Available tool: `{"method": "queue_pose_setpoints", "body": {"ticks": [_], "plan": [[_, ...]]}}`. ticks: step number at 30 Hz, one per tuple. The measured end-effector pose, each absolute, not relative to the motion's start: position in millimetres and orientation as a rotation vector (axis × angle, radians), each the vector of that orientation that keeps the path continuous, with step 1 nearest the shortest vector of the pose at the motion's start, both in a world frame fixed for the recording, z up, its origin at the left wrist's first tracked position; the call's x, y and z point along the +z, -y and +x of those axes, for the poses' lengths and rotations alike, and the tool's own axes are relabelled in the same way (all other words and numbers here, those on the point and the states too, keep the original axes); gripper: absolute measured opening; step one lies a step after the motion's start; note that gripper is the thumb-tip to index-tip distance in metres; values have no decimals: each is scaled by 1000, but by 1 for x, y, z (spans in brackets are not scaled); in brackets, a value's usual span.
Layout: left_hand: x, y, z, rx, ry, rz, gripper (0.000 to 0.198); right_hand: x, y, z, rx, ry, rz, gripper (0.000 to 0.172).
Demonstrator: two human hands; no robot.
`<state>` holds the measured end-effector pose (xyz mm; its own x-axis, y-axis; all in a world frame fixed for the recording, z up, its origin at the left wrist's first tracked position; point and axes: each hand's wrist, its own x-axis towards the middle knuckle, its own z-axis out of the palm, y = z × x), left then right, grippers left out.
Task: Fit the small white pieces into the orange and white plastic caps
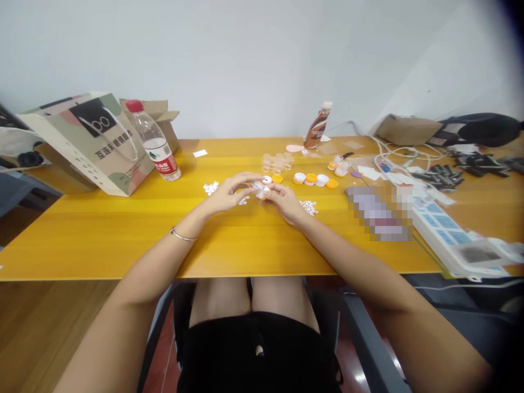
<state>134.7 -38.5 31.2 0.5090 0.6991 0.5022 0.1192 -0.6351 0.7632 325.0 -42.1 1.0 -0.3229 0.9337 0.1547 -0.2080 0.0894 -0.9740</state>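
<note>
Both my hands meet over the middle of the yellow table [123, 229]. My left hand [229, 194] and my right hand [286, 201] pinch a small white and orange piece [261, 189] between their fingertips; a bracelet rings my left wrist. Just beyond them lie white and orange caps [315, 179] in a row and several small clear cups [277, 161]. Small white bits lie to the left [210, 188] and to the right [309, 207] of my hands.
A paper bag [94, 142], a water bottle [158, 144] and a cardboard box stand at the back left. A brown drink bottle [317, 128] stands at the back centre. Cables, black parts, a white power strip [446, 229] and bags crowd the right side.
</note>
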Motion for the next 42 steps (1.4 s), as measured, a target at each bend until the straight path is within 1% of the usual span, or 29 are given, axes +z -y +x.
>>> {"method": "queue_pose_setpoints", "body": {"ticks": [3,6,9,11,13,16,17,23,28,31,34,36,39,40,42], "plan": [[28,34,131,1096,-713,2092,29,2,44,327,1435,1381,-791,30],[26,33,132,1099,-876,1995,31,2,47,326,1286,1475,-807,31],[26,35,132,1002,-1028,1947,34,-1,49,324,1120,1589,-838,32],[30,36,131,981,-1006,1941,35,-1,49,323,1157,1590,-832,32],[33,36,128,1002,-875,1928,35,-1,48,323,1268,1526,-805,32],[36,35,124,978,-673,1905,45,2,46,325,1357,1464,-781,33],[36,35,124,965,-656,1898,45,3,46,326,1364,1460,-779,33],[30,35,129,1044,-924,1969,33,-3,48,325,1309,1481,-775,35],[24,39,134,1069,-1036,2004,32,-10,48,322,1173,1512,-762,34],[26,39,133,1026,-977,2044,29,-8,48,321,1200,1481,-788,34],[35,39,129,1017,-797,2094,26,-3,48,321,1297,1424,-796,33],[40,40,127,994,-680,2090,30,0,48,322,1334,1395,-796,33],[42,42,127,1055,-743,2039,47,2,48,322,1317,1382,-800,33],[41,41,127,1100,-836,2021,47,2,48,322,1311,1384,-802,34],[40,39,127,1145,-1008,1991,37,0,47,322,1317,1393,-808,36]]}}
